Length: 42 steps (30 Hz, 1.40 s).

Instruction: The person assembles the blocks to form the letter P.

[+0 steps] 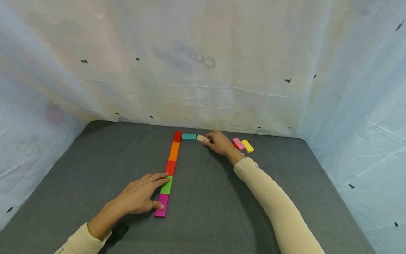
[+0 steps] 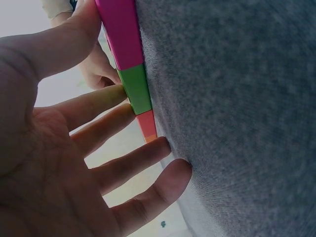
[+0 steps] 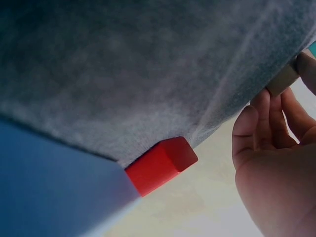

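Observation:
On the dark grey cloth, a line of flat blocks runs away from me: magenta block [image 1: 163, 199], green block [image 1: 166, 187], red block [image 1: 170, 168], orange block [image 1: 173, 151] and a far red block [image 1: 178, 136]. My left hand [image 1: 139, 195] lies along its near end, thumb on the magenta block, spread fingertips touching around the green one. A teal block [image 1: 189, 137] extends rightward from the far red block. Beside it, my right hand [image 1: 221, 144] pinches a plain wooden block [image 1: 201, 138] between thumb and fingers; the hand covers its right end.
Behind the right wrist lie a pink block [image 1: 238, 143], a yellow block [image 1: 247, 146] and a partly hidden red block [image 3: 160, 165]. A large blue surface [image 3: 59, 182] fills the right wrist view's lower left. Pale plastic sheeting [image 1: 203, 70] closes off the table's back and sides.

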Motion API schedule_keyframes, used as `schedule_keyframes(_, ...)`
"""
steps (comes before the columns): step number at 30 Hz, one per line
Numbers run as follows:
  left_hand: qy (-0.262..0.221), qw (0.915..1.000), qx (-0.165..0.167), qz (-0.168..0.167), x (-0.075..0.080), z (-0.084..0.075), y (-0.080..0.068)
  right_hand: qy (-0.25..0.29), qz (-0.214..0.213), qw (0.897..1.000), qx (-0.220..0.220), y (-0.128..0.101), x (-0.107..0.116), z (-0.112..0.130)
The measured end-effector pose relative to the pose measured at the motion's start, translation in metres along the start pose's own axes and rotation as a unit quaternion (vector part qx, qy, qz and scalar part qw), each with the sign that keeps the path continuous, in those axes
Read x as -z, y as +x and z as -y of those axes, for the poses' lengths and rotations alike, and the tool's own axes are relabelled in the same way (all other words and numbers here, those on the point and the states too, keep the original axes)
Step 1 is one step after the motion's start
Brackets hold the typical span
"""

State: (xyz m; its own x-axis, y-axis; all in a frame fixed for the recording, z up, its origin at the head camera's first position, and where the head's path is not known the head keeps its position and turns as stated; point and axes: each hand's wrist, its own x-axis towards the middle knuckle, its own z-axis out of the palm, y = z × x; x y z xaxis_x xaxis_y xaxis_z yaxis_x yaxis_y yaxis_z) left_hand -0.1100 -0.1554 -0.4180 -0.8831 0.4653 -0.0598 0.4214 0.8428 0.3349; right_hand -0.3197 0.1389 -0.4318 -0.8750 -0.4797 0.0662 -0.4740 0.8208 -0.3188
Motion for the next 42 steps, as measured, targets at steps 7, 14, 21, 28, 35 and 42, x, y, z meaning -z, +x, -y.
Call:
schedule_keyframes(7,-0.005,1.0,-0.002,0.0,0.0015,0.0,-0.0006,0.004,0.012,1.0,-0.01,0.0024,-0.0008,-0.0004)
schedule_keyframes(14,-0.003,1.0,-0.003,-0.003,0.0006,0.0013,-0.0015,-0.002,0.015,1.0,-0.011,0.0046,-0.0022,-0.0015)
schedule_keyframes(21,-0.001,1.0,-0.001,-0.002,0.001,0.0008,-0.0017,-0.004,0.017,1.0,-0.016,0.0039,-0.0014,-0.0005)
schedule_keyframes(28,-0.002,1.0,0.003,0.004,0.0007,0.0001,-0.0006,-0.004,0.019,1.0,-0.016,0.0031,-0.0009,-0.0016)
schedule_keyframes(35,0.001,1.0,-0.004,-0.003,0.0017,0.0002,-0.0003,0.006,-0.001,1.0,-0.002,-0.0002,-0.0007,-0.0007)
schedule_keyframes(42,0.002,1.0,-0.005,-0.004,0.0014,-0.0004,-0.0003,0.007,0.004,1.0,-0.013,-0.0002,-0.0002,0.0007)
